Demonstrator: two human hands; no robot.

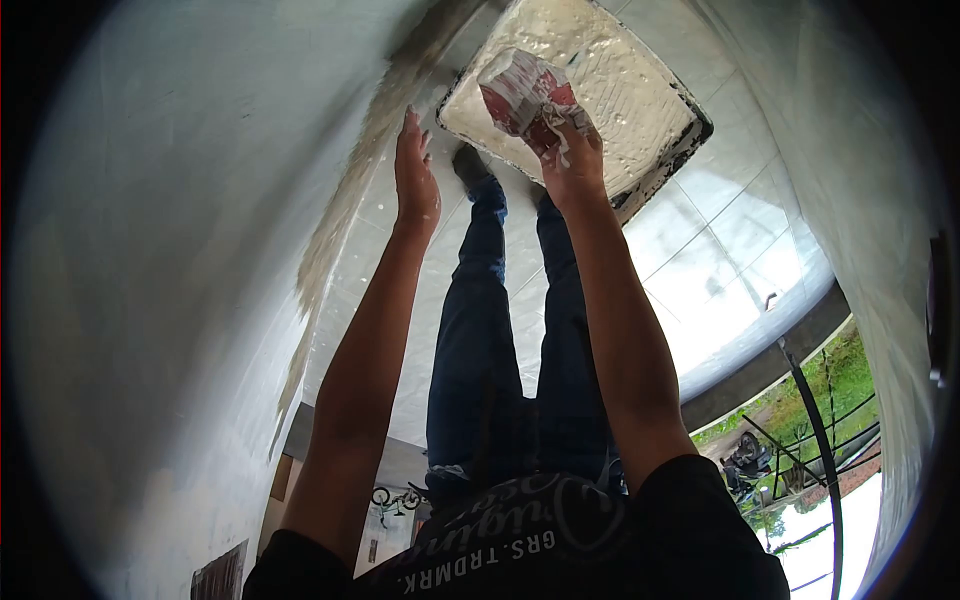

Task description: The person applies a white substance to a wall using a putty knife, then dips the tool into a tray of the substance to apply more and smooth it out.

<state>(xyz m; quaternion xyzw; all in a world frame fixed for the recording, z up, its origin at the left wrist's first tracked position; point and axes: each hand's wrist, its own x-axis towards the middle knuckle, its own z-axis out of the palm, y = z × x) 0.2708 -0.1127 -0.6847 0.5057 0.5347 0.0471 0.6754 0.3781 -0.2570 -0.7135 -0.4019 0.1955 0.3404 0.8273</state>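
Note:
My right hand point(570, 165) grips a red object smeared thickly with white point(522, 92). It looks like a can or a block, but the coating hides its exact kind. White paste also coats the fingers of that hand. Behind and below the object lies a square tray or board point(702, 128) with a dark edge, spread with a lumpy cream-white wet layer point(625, 95). My left hand point(416, 180) is raised beside the wall with its fingers stretched out, spotted with white and holding nothing.
A pale grey wall point(200, 220) rises close on the left, with a rough brownish strip along its base. Light floor tiles point(700, 240) lie below, and my shoe point(467, 165) stands near the tray. Another pale wall point(850, 120) is on the right. Grass point(850, 375) shows outside.

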